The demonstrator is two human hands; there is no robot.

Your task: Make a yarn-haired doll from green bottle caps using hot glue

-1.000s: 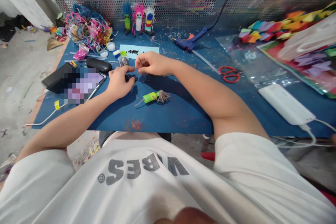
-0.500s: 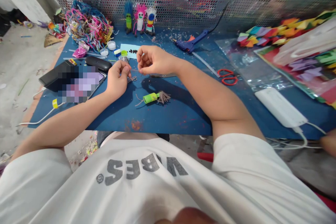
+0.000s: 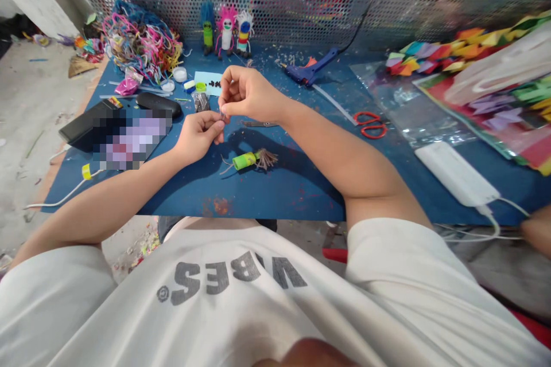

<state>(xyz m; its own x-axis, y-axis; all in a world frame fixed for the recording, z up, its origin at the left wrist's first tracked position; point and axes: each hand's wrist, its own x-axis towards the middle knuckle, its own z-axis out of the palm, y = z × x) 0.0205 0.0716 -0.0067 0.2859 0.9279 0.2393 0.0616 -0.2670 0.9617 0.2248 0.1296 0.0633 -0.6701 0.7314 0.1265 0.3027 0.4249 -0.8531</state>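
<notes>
My left hand [image 3: 197, 136] and my right hand [image 3: 246, 94] meet above the blue table [image 3: 275, 183], fingertips pinched together on a tiny thin piece that I cannot make out. Just below them on the table lies a small green tube doll [image 3: 245, 159] with brown frayed hair at its right end and thin strands at its left. Behind my hands sits a pale blue card [image 3: 206, 81] carrying small dark beads. A small jar [image 3: 200, 102] stands beside my left fingers.
Three finished dolls [image 3: 226, 30] stand at the back by a perforated metal screen. A tangle of coloured cords [image 3: 140, 43] lies back left, a phone [image 3: 129, 137] and black case [image 3: 158, 104] left. Glue gun [image 3: 307, 70], red scissors [image 3: 370, 125], white power bank [image 3: 456, 175], coloured felt [image 3: 495, 69] right.
Both hands rose off the table, then came together again. The left hand left the dark piece it touched a second ago and now pinches at the right hand's fingertips.
</notes>
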